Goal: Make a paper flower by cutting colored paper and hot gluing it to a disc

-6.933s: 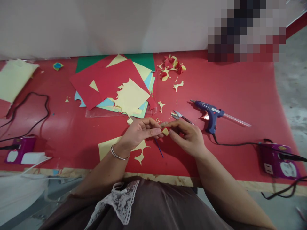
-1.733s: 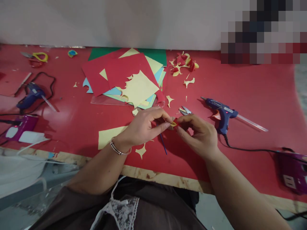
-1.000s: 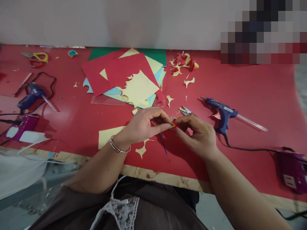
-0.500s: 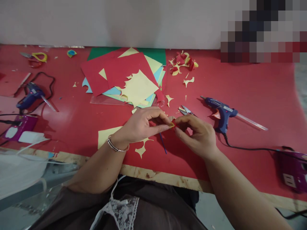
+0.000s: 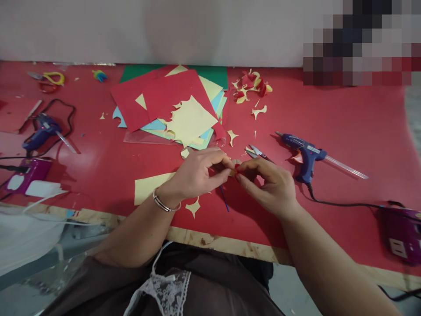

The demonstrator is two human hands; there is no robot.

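My left hand [image 5: 197, 173] and my right hand [image 5: 268, 182] meet fingertip to fingertip over the red table [image 5: 329, 114]. Both pinch a tiny yellow and red paper piece [image 5: 233, 171], mostly hidden by the fingers. A thin blue stick [image 5: 224, 199] pokes out below the hands toward me. My left wrist wears a silver bangle [image 5: 162, 202]. Small scissors [image 5: 256, 152] lie just behind my right hand. A yellow paper sheet [image 5: 149, 186] with cut-out edges lies under my left forearm.
A blue glue gun [image 5: 304, 153] lies to the right, its cord running to a purple power strip [image 5: 403, 235]. A stack of coloured paper [image 5: 174, 105] and paper scraps [image 5: 251, 85] sit behind. At left: another glue gun [image 5: 41, 134], yellow-handled scissors [image 5: 52, 78], another purple power strip [image 5: 24, 175].
Over the last seconds the hands stayed together, fingers working the small paper piece; less of it shows now. The view has shifted since the earliest frame.
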